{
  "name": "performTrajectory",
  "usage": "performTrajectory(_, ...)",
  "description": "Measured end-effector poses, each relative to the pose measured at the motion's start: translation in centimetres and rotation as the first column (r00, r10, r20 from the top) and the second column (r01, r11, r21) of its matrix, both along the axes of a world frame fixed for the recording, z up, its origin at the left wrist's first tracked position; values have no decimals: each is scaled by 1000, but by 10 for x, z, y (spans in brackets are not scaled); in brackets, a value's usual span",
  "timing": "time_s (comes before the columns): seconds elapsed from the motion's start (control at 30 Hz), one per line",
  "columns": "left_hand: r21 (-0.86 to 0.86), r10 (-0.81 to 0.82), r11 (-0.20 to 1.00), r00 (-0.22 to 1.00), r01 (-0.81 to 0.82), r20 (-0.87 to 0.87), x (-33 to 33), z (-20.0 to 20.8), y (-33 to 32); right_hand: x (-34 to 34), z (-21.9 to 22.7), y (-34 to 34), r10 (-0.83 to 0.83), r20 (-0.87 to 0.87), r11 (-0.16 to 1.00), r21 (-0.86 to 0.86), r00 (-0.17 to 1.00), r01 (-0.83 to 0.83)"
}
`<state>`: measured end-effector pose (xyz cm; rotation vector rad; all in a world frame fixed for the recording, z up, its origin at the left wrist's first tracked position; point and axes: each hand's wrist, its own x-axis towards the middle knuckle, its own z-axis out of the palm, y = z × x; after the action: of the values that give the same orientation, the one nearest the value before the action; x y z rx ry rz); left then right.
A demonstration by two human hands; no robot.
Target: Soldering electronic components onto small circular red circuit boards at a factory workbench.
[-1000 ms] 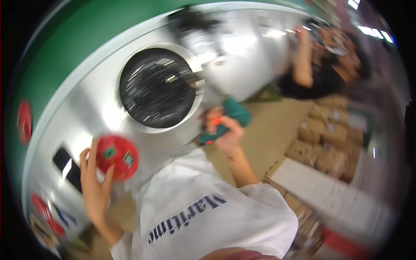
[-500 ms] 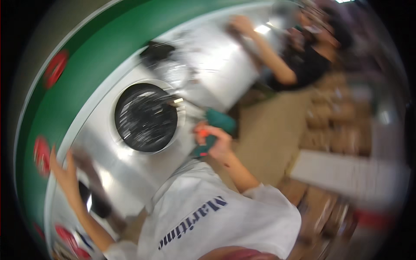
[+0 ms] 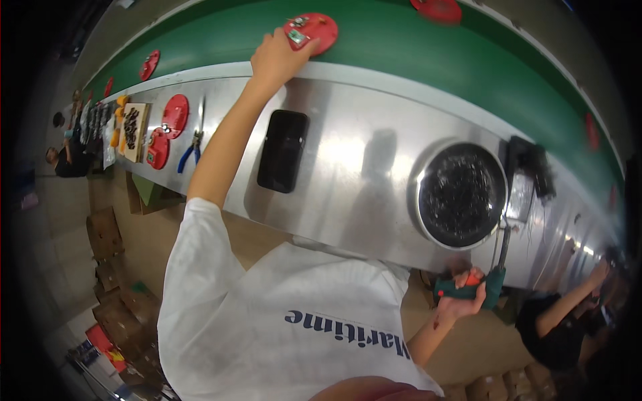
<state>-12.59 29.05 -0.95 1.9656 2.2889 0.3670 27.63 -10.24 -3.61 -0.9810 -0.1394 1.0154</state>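
Note:
My left hand [image 3: 277, 60] is stretched out over the green conveyor belt. Its fingers and thumb grip the near left edge of a red round plate [image 3: 324, 32] that carries small electronic parts. Down by the bench's near edge, my right hand [image 3: 461, 301] is wrapped round a dark green power screwdriver [image 3: 495, 286], whose long bit points toward the belt. Beside that bit stands a round metal bowl [image 3: 418, 200] filled with many small dark pieces, perhaps screws. A black phone [image 3: 283, 151] lies on the bench beneath my left arm.
More red plates [image 3: 176, 115] and blue-handled pliers [image 3: 190, 152] lie left on the metal bench [image 3: 341, 220]. Another red plate [image 3: 438, 9] rides the green belt [image 3: 401, 47]. A black device [image 3: 531, 164] sits right of the bowl. A co-worker [image 3: 558, 327] works at the right.
The view has swung left and sharpened. My left hand, spread near a red plate at the belt's edge before, now grips a red plate. My right hand still holds the power screwdriver.

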Motion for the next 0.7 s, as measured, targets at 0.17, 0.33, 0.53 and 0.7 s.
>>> performTrajectory(0.17,119,97,988,995,-95,-8,35,18,19,-4,1,10,-18,-30,999,-36,999,17)
performTrajectory(0.33,135,-520,844,853,520,-34,36,38,-10,-4,0,16,14,46,999,-46,999,-12)
performTrajectory(0.53,-322,-781,377,485,868,392,75,57,-137,1,-5,8,11,18,1000,26,1000,-12)
performTrajectory(0.7,-61,-896,265,269,962,354,106,60,-156,-1,0,9,15,72,1000,21,997,-17)
